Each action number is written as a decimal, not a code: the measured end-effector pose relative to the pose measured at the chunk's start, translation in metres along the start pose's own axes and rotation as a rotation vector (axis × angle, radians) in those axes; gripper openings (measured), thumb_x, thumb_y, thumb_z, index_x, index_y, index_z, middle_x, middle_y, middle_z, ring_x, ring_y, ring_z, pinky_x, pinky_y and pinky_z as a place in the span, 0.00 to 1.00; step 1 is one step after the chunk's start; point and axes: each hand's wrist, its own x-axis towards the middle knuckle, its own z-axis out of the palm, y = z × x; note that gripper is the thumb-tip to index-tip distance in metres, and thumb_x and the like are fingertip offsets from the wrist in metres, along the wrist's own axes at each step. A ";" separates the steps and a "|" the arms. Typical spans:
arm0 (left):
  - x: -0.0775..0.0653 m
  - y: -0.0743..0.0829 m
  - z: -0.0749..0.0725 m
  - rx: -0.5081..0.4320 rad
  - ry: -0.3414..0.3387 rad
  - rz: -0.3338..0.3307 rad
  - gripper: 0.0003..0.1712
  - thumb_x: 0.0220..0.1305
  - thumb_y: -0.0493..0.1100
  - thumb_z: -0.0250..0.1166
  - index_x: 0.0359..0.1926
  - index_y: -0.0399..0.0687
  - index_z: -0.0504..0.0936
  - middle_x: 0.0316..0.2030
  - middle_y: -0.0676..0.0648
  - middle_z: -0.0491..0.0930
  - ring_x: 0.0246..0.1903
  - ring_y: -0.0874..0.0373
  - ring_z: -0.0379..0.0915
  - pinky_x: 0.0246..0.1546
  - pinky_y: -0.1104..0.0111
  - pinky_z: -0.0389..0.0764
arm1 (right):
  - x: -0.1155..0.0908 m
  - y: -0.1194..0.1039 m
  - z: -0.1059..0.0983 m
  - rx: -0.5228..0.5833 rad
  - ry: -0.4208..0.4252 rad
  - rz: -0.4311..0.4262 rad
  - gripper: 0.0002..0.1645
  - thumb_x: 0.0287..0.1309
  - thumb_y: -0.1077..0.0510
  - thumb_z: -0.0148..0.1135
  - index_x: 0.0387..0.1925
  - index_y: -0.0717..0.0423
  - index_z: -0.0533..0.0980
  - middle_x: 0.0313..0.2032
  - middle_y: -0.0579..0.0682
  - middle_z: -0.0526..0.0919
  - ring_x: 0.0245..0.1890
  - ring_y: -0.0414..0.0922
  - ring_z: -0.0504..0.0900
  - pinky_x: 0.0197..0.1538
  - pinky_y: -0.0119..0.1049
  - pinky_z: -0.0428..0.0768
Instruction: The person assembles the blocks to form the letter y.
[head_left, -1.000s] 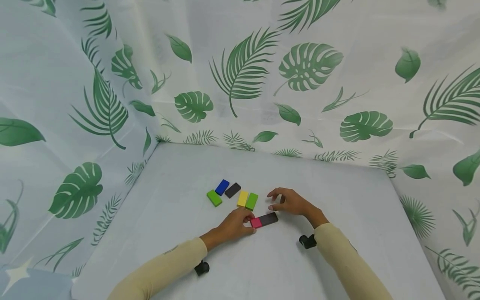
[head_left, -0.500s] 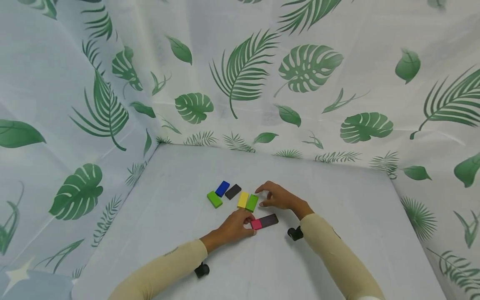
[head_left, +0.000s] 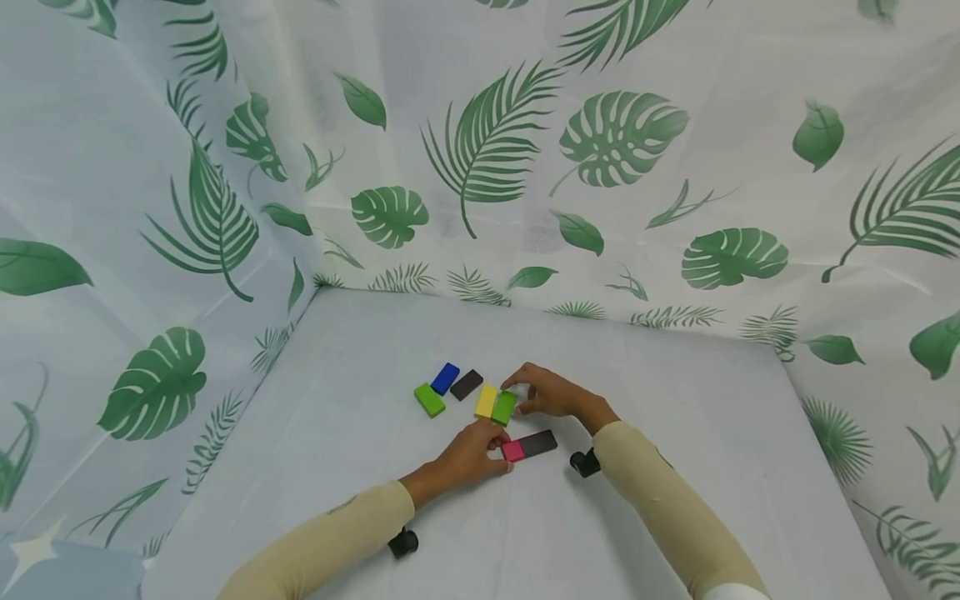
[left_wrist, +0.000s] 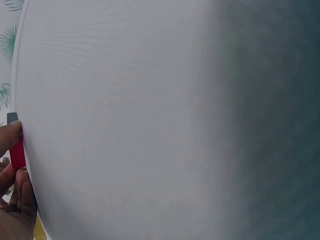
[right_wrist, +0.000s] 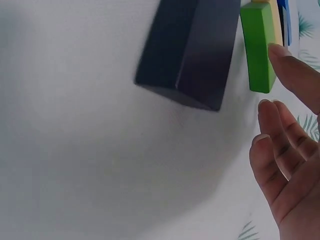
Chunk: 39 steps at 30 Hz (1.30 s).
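Note:
My left hand (head_left: 468, 452) holds a pink block (head_left: 513, 451) at its left end, thumb on the near side and fingers on the far side; the left wrist view shows the same pink block (left_wrist: 17, 152) between the digits. A black block (head_left: 539, 443) lies end to end with it, in one line. My right hand (head_left: 551, 392) hovers over the right side of a green block (head_left: 504, 407), fingers parted. In the right wrist view one digit overlaps the green block (right_wrist: 259, 50), while the other fingers stand apart from it. A yellow block (head_left: 486, 401) lies right beside the green one.
Farther left on the white table (head_left: 375, 350) lie a second green block (head_left: 430, 400), a blue block (head_left: 446, 378) and another black block (head_left: 467, 385), close together. A leaf-printed curtain (head_left: 517, 167) stands behind the table and along its sides. Each wrist carries a small black camera (head_left: 403, 543).
My right hand has moved left, from above the black block's right end to the green block beside the yellow one. My left hand stays at the pink block.

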 end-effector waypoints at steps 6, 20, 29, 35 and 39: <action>-0.001 -0.001 0.001 0.001 0.010 0.018 0.21 0.57 0.50 0.76 0.50 0.49 0.83 0.39 0.56 0.75 0.38 0.67 0.70 0.43 0.76 0.76 | 0.002 0.001 0.006 -0.027 -0.029 0.012 0.29 0.59 0.58 0.72 0.62 0.38 0.78 0.52 0.44 0.76 0.44 0.42 0.76 0.52 0.39 0.79; -0.002 -0.002 0.002 -0.005 0.008 0.022 0.21 0.58 0.49 0.76 0.50 0.49 0.83 0.38 0.57 0.74 0.38 0.68 0.69 0.42 0.76 0.75 | 0.005 0.004 0.012 -0.049 -0.023 0.010 0.24 0.60 0.61 0.70 0.57 0.42 0.79 0.47 0.44 0.76 0.43 0.43 0.76 0.53 0.41 0.79; -0.002 -0.001 0.002 -0.020 0.018 0.035 0.20 0.57 0.48 0.76 0.49 0.48 0.83 0.38 0.56 0.74 0.38 0.67 0.69 0.42 0.76 0.75 | 0.006 0.004 0.011 -0.064 -0.032 0.012 0.21 0.60 0.60 0.70 0.55 0.43 0.81 0.45 0.44 0.77 0.44 0.42 0.76 0.54 0.41 0.78; -0.002 -0.001 0.003 -0.014 0.020 0.034 0.20 0.57 0.48 0.76 0.49 0.48 0.83 0.38 0.57 0.74 0.37 0.67 0.68 0.41 0.76 0.74 | 0.004 0.004 0.010 -0.050 -0.037 0.007 0.20 0.59 0.60 0.72 0.52 0.44 0.82 0.43 0.43 0.77 0.43 0.42 0.76 0.54 0.41 0.78; -0.002 0.000 0.002 -0.014 0.024 0.031 0.21 0.57 0.48 0.76 0.49 0.48 0.84 0.37 0.56 0.73 0.37 0.67 0.68 0.40 0.76 0.74 | 0.003 0.005 0.010 -0.049 -0.021 -0.011 0.20 0.57 0.60 0.73 0.52 0.44 0.82 0.43 0.43 0.78 0.44 0.42 0.76 0.56 0.43 0.78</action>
